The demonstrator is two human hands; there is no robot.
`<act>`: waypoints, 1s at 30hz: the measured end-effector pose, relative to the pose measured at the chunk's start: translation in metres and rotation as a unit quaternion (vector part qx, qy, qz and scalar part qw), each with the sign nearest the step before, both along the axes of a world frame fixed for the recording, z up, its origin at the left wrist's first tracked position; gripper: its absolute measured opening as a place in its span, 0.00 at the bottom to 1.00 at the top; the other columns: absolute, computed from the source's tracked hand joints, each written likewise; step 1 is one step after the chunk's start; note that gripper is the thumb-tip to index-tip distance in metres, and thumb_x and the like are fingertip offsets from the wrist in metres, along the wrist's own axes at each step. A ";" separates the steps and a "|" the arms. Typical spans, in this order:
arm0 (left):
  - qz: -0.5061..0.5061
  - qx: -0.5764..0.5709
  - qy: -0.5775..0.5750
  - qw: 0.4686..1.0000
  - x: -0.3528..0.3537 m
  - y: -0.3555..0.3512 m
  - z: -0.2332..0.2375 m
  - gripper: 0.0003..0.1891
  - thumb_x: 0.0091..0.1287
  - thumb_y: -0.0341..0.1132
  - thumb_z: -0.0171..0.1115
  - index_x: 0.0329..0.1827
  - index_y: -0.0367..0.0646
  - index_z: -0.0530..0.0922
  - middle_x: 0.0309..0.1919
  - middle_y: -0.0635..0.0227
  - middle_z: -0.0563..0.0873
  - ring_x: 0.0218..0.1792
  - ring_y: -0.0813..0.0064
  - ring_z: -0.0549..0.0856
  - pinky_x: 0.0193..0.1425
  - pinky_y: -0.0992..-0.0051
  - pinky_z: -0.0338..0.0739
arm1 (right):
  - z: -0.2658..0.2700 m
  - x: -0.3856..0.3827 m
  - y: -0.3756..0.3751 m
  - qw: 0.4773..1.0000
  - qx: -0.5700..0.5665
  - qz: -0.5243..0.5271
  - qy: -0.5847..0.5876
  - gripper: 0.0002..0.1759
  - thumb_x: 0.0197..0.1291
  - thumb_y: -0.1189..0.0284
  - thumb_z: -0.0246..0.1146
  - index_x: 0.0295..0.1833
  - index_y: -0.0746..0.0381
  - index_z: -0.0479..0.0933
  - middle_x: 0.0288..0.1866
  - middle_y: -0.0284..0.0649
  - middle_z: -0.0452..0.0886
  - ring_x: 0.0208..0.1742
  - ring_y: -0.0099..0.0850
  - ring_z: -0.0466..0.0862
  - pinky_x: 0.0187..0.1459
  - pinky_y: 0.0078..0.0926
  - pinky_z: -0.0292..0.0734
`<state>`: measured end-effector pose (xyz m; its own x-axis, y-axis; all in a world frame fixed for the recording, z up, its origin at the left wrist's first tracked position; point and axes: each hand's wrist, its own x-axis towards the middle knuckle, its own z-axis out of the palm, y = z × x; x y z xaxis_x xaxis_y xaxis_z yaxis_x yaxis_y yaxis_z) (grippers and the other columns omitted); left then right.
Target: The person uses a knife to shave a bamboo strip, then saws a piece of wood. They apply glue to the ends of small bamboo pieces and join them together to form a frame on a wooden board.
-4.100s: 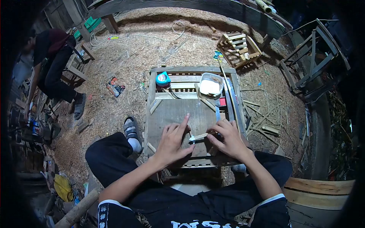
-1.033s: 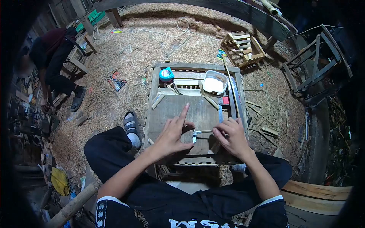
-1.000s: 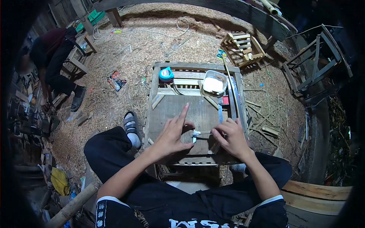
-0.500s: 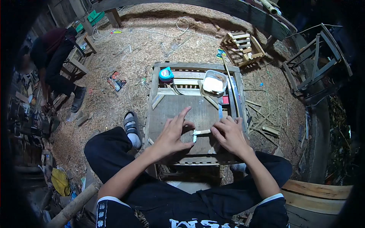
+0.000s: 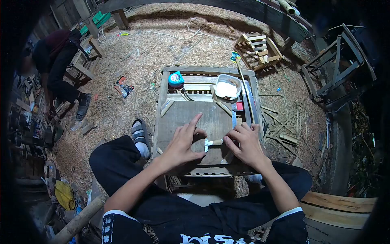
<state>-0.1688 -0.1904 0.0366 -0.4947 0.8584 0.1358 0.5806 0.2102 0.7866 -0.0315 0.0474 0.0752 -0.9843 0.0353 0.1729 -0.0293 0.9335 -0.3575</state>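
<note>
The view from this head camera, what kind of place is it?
Probably a small woodworking workshop: shavings seem to cover the floor, a tape measure lies on the slatted wooden table, and a slatted wooden crate sits beyond it.

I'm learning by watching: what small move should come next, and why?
Probably a light stroke of the stick along the white-smeared piece: the right hand holds the stick, its whitened tip at the piece, which the left hand holds between finger and thumb.
</note>
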 end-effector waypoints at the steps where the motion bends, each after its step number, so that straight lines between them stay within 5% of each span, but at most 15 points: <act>1: -0.001 -0.002 0.005 1.000 0.000 0.000 0.001 0.67 0.55 0.38 0.83 0.93 0.42 0.43 0.60 0.63 0.88 0.68 0.57 0.80 0.77 0.56 0.63 | -0.001 -0.001 0.001 1.000 0.004 -0.004 0.018 0.09 0.71 0.62 0.71 0.44 0.55 0.87 0.39 0.34 0.79 0.48 0.34 0.77 0.58 0.42 0.59; 30: -0.005 0.003 0.005 1.000 -0.001 0.000 -0.007 0.70 0.55 0.38 0.83 0.94 0.41 0.38 0.60 0.62 0.88 0.67 0.57 0.80 0.77 0.56 0.63 | -0.005 -0.007 0.000 0.999 -0.025 -0.015 0.020 0.10 0.71 0.63 0.71 0.44 0.58 0.88 0.40 0.37 0.82 0.49 0.37 0.79 0.55 0.40 0.65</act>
